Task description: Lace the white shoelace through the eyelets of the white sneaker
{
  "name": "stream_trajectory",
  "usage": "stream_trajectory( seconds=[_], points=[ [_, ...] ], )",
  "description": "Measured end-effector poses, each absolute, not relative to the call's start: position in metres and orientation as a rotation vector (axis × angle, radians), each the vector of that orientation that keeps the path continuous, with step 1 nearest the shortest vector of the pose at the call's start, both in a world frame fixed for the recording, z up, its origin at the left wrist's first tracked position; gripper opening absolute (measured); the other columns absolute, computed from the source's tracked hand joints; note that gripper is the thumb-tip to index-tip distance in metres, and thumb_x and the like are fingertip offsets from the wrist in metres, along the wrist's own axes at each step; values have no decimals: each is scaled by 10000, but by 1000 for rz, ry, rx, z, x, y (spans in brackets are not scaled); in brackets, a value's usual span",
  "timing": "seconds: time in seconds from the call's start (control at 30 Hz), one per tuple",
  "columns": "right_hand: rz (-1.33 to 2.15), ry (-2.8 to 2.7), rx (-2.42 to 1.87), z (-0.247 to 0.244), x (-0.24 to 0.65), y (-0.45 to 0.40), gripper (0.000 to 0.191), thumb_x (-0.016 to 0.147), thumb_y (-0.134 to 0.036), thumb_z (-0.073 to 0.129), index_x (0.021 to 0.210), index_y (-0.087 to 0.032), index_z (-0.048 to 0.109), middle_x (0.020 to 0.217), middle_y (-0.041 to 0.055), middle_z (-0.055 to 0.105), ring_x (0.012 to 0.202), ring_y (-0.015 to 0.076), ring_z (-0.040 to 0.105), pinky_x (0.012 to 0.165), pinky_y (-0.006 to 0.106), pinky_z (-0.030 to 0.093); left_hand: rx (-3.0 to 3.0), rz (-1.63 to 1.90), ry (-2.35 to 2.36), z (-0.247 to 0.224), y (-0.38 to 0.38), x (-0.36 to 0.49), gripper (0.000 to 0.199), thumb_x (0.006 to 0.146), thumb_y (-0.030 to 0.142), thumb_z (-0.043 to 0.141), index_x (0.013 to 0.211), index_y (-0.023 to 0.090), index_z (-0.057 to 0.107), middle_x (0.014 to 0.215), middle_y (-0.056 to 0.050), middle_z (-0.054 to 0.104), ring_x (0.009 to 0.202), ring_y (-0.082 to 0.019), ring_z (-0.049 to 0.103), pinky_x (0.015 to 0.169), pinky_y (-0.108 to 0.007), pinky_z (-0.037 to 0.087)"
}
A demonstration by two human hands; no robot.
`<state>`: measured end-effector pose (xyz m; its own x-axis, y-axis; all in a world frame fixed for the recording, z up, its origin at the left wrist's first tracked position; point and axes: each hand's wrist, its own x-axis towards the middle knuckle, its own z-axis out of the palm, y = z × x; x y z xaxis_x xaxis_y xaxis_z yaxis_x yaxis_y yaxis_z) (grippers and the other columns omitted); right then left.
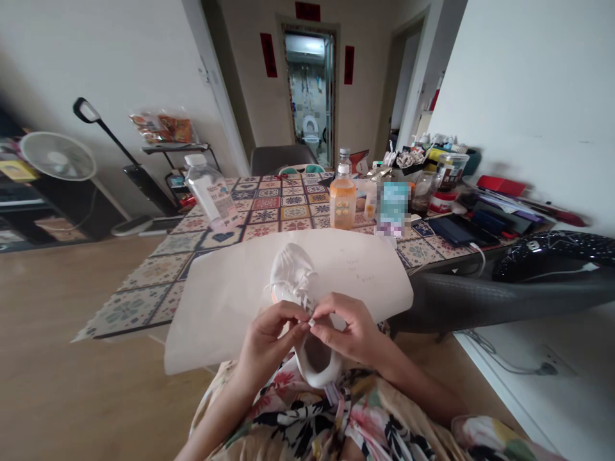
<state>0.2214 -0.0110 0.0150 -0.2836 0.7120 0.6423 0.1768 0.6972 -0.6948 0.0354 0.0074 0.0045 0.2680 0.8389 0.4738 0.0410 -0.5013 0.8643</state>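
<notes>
Shoe (292, 264), white, sits right in front of the wearer, toe pointing across the table (137, 288), heel back over the lap. Toe end is over a big white sheet (211, 301); can't tell what bears the heel, if anything. Opening faces up, so the inside shows behind the hands.

Left hand (272, 330): over the shoe from its left side, thumb and index tips pinched together on a bit of white lace (311, 322). Right hand (352, 326): mirror of that from the other side, thumb and index clamped on the same small bit. Fingertips of both hands meet or nearly so, just above the front of the opening (lace is tiny here, so can't tell which end goes where). More lacing loops show loose further up, toward the toe.

Sheet overhangs the near table edge and has faint marks right of the shoe, too small to read. Beyond it: orange drink bottle (342, 205) upright near the sheet's far edge, clear bottle (211, 192) off to the left, dark tablet (459, 230) on the right with a white cable plugged in.
</notes>
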Motion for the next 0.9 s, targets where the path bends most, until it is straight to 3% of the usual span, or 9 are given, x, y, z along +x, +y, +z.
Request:
stream_trajectory(
  seconds=[0.1, 0.23, 0.43, 0.6, 0.73, 0.9],
  points=[
    [608, -1765, -755, 12, 219, -12, 103, 917, -251, 579, 834, -202, 618, 787, 20, 655, 735, 144, 612, 699, 247, 491, 1896, 1320, 786, 2, 7, 36, 105, 848, 248, 689, 771, 178, 675, 690, -14, 638, 652, -148, 584, 636, -259, 491],
    [673, -1643, -799, 5, 216, -11, 43, 909, -229, 574, 880, -206, 594, 779, 5, 624, 669, 126, 605, 613, 219, 490, 1909, 1315, 792, 0, 6, 37, 89, 847, 189, 666, 761, 182, 646, 690, 3, 620, 640, -135, 569, 629, -244, 472],
    [419, -1901, -708, 9, 223, -8, 164, 885, -164, 598, 1039, -206, 636, 1078, 87, 635, 1027, 202, 616, 890, 327, 526, 1762, 1329, 868, -1, 5, 36, 95, 828, 248, 694, 773, 174, 673, 684, -8, 642, 640, -148, 587, 624, -254, 488],
    [348, -1944, -763, 14, 225, -7, 66, 931, -184, 577, 951, -197, 639, 992, 80, 641, 956, 211, 583, 888, 387, 491, 1917, 1375, 874, 1, 8, 34, 77, 821, 253, 712, 830, 191, 757, 728, -38, 714, 684, -182, 645, 659, -284, 505],
    [587, -1915, -737, 13, 224, -6, 64, 939, -194, 566, 937, -192, 630, 1012, 72, 629, 999, 204, 585, 908, 375, 472, 2014, 1420, 829, 4, 10, 33, 75, 825, 223, 698, 774, 200, 748, 725, -41, 709, 682, -184, 640, 661, -289, 507],
    [558, -1999, -762, 9, 224, -4, 188, 807, -122, 648, 969, -197, 590, 1068, 67, 626, 1034, 219, 586, 924, 378, 447, 1976, 1382, 903, 4, 10, 34, 187, 855, 308, 671, 720, 184, 706, 711, -44, 677, 682, -188, 624, 667, -298, 494]
  ],
)
